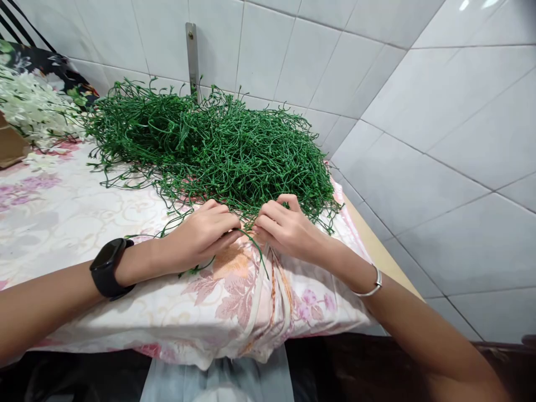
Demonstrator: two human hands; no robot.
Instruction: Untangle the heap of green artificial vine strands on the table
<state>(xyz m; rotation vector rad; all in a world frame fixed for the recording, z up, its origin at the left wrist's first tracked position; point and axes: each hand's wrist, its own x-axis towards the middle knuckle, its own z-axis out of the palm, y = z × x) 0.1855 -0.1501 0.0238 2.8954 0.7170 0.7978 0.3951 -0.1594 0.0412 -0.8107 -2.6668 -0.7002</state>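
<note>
While both hands work at the table's near edge, left hand (201, 234) and right hand (285, 229) meeting fingertip to fingertip, pinched together on one thin green stem (256, 248) trailing toward 6 o'clock. Heap of green stems (218, 145) just beyond, at 12 o'clock, its strands touching the knuckles. Likely trouble: tangled strands dragging along with any pull, tugging the heap forward over the floral cloth (62, 212). White flowers (29, 109) at 10 o'clock, well apart, probably safe.
</note>
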